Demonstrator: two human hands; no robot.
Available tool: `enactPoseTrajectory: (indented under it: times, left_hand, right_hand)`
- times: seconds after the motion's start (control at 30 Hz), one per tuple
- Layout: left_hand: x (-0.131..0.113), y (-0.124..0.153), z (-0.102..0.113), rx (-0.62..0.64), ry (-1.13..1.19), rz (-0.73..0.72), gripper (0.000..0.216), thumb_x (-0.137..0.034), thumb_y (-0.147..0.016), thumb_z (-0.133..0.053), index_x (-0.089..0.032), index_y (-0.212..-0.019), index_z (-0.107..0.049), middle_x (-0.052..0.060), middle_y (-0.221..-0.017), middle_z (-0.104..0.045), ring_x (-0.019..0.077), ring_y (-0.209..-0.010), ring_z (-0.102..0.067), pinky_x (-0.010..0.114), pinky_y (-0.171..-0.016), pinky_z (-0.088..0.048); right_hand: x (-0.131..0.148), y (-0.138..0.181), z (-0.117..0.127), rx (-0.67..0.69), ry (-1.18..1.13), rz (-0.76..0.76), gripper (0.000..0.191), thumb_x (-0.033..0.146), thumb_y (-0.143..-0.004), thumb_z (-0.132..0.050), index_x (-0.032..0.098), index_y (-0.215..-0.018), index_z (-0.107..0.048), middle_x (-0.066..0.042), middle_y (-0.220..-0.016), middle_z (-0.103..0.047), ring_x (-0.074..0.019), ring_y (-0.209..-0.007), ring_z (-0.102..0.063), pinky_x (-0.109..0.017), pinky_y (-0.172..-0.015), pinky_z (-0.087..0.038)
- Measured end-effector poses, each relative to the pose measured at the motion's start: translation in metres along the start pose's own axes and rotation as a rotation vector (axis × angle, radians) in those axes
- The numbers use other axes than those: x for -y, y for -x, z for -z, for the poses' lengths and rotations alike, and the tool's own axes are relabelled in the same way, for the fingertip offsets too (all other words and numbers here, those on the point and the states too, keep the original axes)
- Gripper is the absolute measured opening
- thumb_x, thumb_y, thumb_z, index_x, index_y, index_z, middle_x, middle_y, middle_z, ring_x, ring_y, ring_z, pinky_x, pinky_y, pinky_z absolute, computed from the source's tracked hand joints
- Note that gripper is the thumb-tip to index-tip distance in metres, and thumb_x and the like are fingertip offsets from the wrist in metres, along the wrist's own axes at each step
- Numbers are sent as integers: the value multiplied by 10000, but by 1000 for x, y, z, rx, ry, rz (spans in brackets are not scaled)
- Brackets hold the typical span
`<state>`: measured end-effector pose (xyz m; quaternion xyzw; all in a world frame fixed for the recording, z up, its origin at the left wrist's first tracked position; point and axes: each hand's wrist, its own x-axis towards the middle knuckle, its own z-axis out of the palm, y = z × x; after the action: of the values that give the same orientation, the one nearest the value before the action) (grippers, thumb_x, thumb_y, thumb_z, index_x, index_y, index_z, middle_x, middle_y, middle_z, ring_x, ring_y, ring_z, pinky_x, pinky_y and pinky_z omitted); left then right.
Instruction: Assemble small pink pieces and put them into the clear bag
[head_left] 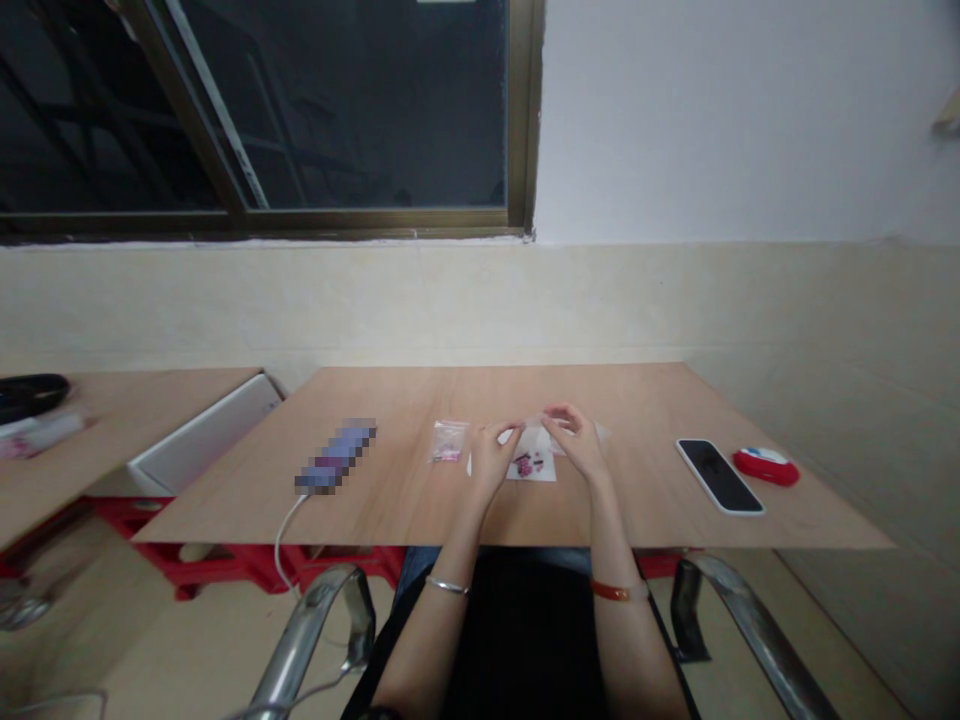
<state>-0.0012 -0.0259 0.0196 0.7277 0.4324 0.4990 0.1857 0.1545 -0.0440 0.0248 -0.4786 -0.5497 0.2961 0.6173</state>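
Note:
My left hand [493, 457] is closed in a pinch, its thumb and fingertips at the left edge of a thin, clear plastic film [534, 437]. My right hand [576, 440] pinches the film's other side, with its fingers curled. The film is see-through, so its exact shape is hard to make out. Below both hands lies a white sheet [546, 470] bearing a few small pink and dark red shapes [525, 465]; I cannot tell if they are printed or loose. Left of my left hand lies a small zip bag [449, 441] with pink bits inside.
On the wooden table [405, 510] a blurred-out phone [335, 460] with a white cable lies left. A white-edged phone [720, 477] and a red case [766, 466] lie right. Metal armrests [319, 625] flank me, red stools [225, 570] stand underneath, and a wall rises behind.

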Motion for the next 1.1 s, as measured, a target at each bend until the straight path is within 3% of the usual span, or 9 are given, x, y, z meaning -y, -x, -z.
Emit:
enactPoseTrajectory:
  times: [0.37, 0.5, 0.63, 1.1]
  left_hand:
    - [1, 2, 2, 42, -158, -100, 206, -270, -823, -559, -229, -983, -681, 46, -973, -694, 183, -917, -629, 334, -860, -437]
    - [-1, 2, 3, 17, -213, -88, 189, -260, -826, -553, -222, -958, -685, 44, -965, -696, 186, -912, -624, 348, -868, -418]
    - [1, 3, 3, -18, -216, -89, 179, -261, -833, -543, -206, -922, -689, 48, -956, -697, 184, -911, -621, 344, -866, -411]
    - [-3, 4, 0, 51, -266, -124, 223, -284, -849, -521, -224, -1006, -668, 50, -973, -693, 187, -914, -610, 345, -855, -391]
  right_hand:
    - [5, 2, -10, -16, 179, 99, 196, 389, -705, -611, 211, -744, -685, -65, -928, -652, -223, -981, -547, -339, -820, -402]
    - [9, 2, -8, -58, 163, 93, 187, 381, -697, -614, 205, -723, -675, -67, -930, -649, -224, -990, -546, -337, -822, -400]
    - [15, 3, -7, -11, 138, 76, 168, 364, -693, -619, 211, -725, -680, -67, -966, -649, -226, -1002, -547, -339, -822, -398]
    - [3, 2, -9, -2, 166, 109, 179, 372, -713, -611, 222, -761, -696, -56, -917, -668, -224, -1006, -550, -365, -877, -397]
